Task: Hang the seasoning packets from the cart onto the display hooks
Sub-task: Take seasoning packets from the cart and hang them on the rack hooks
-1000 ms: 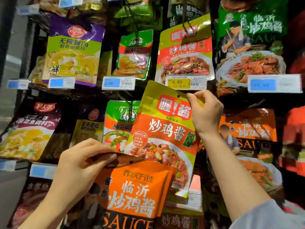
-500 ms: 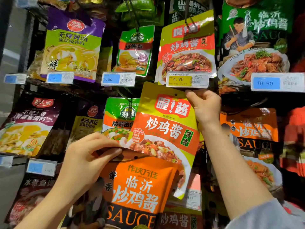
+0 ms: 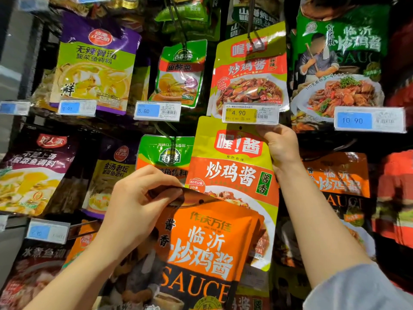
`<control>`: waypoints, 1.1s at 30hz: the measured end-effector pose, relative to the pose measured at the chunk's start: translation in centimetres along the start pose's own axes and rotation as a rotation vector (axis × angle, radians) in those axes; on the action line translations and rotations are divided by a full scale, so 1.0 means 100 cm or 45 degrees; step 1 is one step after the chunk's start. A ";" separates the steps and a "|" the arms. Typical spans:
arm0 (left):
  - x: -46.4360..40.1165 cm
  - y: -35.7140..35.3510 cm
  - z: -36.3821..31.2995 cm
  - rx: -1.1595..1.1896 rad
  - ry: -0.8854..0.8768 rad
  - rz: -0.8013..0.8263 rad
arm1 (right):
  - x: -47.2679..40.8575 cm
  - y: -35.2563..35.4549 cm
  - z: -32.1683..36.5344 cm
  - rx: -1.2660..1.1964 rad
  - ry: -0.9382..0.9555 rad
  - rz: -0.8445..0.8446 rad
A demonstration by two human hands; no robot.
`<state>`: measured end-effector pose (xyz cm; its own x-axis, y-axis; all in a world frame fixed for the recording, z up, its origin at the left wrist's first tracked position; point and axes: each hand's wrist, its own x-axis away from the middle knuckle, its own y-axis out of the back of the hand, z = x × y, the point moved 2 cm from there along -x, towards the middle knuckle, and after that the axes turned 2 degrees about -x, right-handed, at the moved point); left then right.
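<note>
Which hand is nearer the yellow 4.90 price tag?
Right. The right hand pinches the yellow-green packet just under the 4.90 price tag. The left hand grips the orange sauce packet well below and to the left.

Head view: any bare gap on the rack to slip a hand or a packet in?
Little. One dark gap lies under the 5.80 price tag, above the green packet. Elsewhere packets overlap. The right hand holds the yellow packet under the 4.90 tag; the left hand holds the orange packet.
</note>
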<state>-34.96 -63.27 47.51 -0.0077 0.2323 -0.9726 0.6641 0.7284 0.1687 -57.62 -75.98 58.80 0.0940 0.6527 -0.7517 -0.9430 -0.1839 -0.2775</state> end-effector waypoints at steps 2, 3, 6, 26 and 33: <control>0.000 -0.003 0.002 -0.014 0.002 0.005 | -0.001 0.000 0.001 0.037 0.008 0.018; 0.001 -0.005 0.003 -0.023 0.003 0.009 | -0.001 -0.001 0.002 0.056 0.012 0.031; 0.002 -0.009 0.004 -0.033 -0.007 0.009 | 0.000 -0.002 0.005 0.129 0.007 0.061; 0.012 -0.017 0.006 0.031 -0.017 0.045 | -0.014 0.024 -0.031 1.113 0.220 -0.103; 0.034 -0.014 0.018 0.096 0.051 0.091 | 0.084 0.019 -0.043 2.085 0.900 0.354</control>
<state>-34.53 -64.64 43.65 0.0125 0.3087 -0.9511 0.7182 0.6590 0.2233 -57.22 -74.05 49.40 -0.4142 0.2491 -0.8755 -0.2375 0.8990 0.3681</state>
